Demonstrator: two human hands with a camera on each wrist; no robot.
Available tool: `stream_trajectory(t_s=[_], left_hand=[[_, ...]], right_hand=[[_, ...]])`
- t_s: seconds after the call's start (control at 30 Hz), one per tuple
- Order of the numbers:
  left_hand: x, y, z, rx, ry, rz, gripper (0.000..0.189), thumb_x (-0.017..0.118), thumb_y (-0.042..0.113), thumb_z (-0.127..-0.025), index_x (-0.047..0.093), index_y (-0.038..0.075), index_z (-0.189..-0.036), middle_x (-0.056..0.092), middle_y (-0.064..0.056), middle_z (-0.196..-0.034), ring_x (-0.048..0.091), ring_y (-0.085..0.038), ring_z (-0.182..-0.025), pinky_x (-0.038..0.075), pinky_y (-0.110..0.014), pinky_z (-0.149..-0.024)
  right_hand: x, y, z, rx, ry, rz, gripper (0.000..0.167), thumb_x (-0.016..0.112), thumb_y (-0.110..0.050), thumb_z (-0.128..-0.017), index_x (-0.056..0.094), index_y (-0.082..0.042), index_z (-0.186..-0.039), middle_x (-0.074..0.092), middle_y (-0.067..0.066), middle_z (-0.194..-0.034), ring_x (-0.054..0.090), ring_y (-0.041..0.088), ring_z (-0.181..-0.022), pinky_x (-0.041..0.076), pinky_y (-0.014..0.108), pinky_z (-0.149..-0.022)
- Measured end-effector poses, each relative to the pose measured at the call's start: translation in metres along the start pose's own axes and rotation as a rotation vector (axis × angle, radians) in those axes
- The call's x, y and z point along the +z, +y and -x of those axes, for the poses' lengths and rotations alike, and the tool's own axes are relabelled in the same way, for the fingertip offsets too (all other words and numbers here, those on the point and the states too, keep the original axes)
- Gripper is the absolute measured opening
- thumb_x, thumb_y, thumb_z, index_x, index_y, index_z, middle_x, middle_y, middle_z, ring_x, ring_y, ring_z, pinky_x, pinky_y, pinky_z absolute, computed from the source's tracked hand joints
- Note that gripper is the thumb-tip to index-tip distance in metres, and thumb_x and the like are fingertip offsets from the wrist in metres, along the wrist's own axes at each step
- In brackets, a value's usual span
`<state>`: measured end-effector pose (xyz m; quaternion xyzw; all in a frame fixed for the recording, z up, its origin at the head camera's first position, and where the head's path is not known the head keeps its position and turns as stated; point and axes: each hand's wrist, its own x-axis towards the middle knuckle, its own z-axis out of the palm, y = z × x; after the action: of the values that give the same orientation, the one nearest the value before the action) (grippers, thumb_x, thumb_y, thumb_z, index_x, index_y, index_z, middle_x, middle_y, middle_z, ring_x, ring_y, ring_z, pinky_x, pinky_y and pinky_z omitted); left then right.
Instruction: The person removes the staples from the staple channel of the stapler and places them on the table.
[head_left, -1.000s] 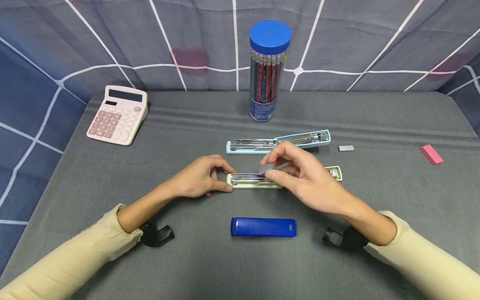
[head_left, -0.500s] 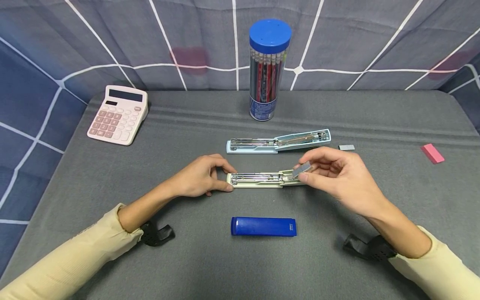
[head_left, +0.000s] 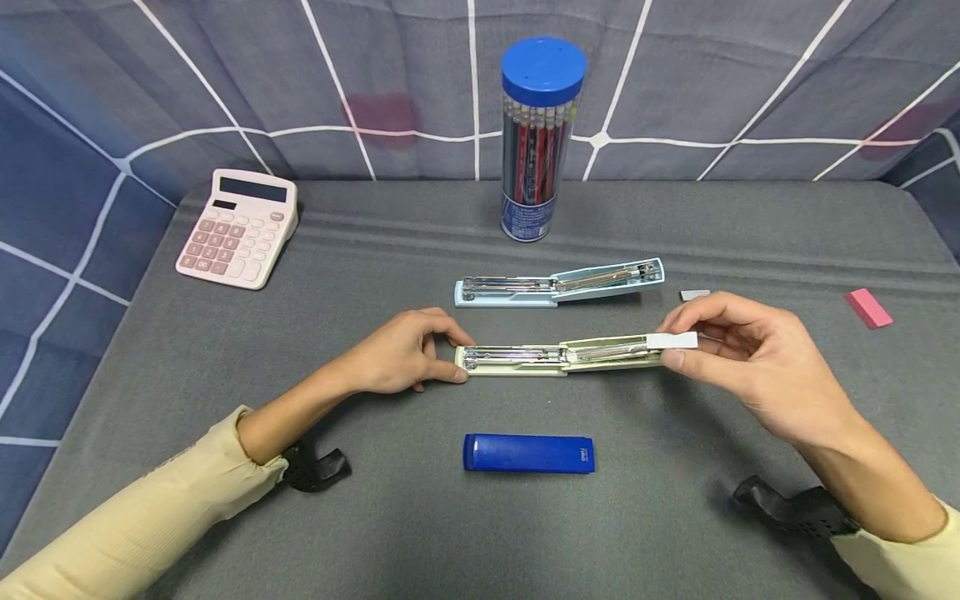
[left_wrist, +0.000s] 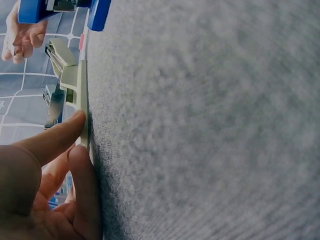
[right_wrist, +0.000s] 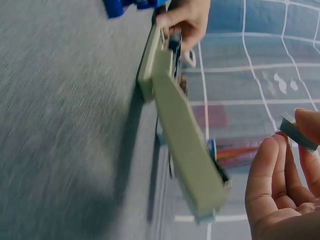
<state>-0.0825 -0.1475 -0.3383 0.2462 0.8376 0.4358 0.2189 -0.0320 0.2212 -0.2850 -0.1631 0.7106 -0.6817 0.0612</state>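
A pale green stapler [head_left: 510,360] lies opened out flat, its staple channel facing up and its top arm [right_wrist: 187,145] swung back to the right. My left hand [head_left: 401,354] pinches the stapler's left end between thumb and fingers. In the left wrist view, the thumb [left_wrist: 60,132] presses along the green base. My right hand [head_left: 757,367] pinches a strip of staples [head_left: 671,341] between thumb and fingertips, held up at the far right end of the raised arm. In the right wrist view, the staple strip [right_wrist: 297,134] is apart from the stapler.
Behind lies a light blue stapler [head_left: 506,292], also opened out, with another grey staple strip [head_left: 693,295] to its right. In front is a closed blue stapler [head_left: 528,454]. A pink eraser [head_left: 868,308], a pink calculator [head_left: 236,229] and a tub of pencils [head_left: 538,150] stand around.
My right hand, holding the staple strip, has moved right from above the stapler's channel to the end of its opened arm. The left hand stays on the stapler's left end.
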Motion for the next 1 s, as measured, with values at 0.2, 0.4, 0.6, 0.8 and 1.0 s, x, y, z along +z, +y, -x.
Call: stream_trajectory(t_s=[0.2, 0.4, 0.6, 0.8, 1.0], left_hand=[[0.000, 0.001, -0.001, -0.010, -0.006, -0.003, 0.030, 0.084, 0.014, -0.080, 0.073, 0.010, -0.108, 0.059, -0.005, -0.096, 0.055, -0.016, -0.047, 0.049, -0.030, -0.047], [-0.001, 0.003, -0.001, -0.004, -0.009, 0.002, 0.030, 0.083, 0.013, -0.080, 0.072, 0.010, -0.108, 0.059, -0.004, -0.094, 0.055, -0.016, -0.046, 0.048, -0.031, -0.046], [0.000, 0.002, -0.002, 0.006, -0.012, 0.010, 0.030, 0.084, 0.012, -0.080, 0.072, 0.008, -0.108, 0.059, -0.006, -0.091, 0.055, -0.016, -0.046, 0.048, -0.031, -0.045], [0.000, 0.001, -0.003, -0.004, -0.013, 0.005, 0.030, 0.083, 0.014, -0.081, 0.072, 0.010, -0.108, 0.059, -0.003, -0.093, 0.055, -0.017, -0.046, 0.049, -0.031, -0.046], [0.000, 0.001, -0.001, -0.028, -0.017, -0.003, 0.030, 0.083, 0.014, -0.081, 0.072, 0.010, -0.108, 0.059, -0.005, -0.094, 0.055, -0.017, -0.046, 0.050, -0.031, -0.048]], right_hand=[[-0.025, 0.011, 0.013, -0.072, 0.082, -0.111, 0.029, 0.056, 0.034, -0.077, 0.057, 0.015, -0.099, 0.067, 0.014, -0.099, 0.065, 0.018, -0.087, 0.051, 0.020, -0.070], [-0.048, 0.022, 0.020, -0.077, 0.197, -0.097, 0.030, 0.054, 0.035, -0.077, 0.058, 0.016, -0.099, 0.070, 0.013, -0.095, 0.068, 0.017, -0.083, 0.054, 0.019, -0.069], [-0.072, 0.035, 0.022, 0.163, 0.319, 0.383, 0.023, 0.072, 0.013, -0.081, 0.067, -0.001, -0.099, 0.069, -0.005, -0.079, 0.062, 0.002, -0.063, 0.044, 0.016, -0.052], [-0.080, 0.049, 0.023, 0.314, 0.223, 0.578, 0.020, 0.078, -0.002, -0.084, 0.068, -0.006, -0.101, 0.067, -0.003, -0.073, 0.056, 0.005, -0.061, 0.039, 0.024, -0.051], [-0.079, 0.052, 0.021, 0.321, 0.127, 0.589, 0.020, 0.077, -0.002, -0.084, 0.069, -0.008, -0.101, 0.069, -0.003, -0.077, 0.059, 0.006, -0.065, 0.042, 0.020, -0.056]])
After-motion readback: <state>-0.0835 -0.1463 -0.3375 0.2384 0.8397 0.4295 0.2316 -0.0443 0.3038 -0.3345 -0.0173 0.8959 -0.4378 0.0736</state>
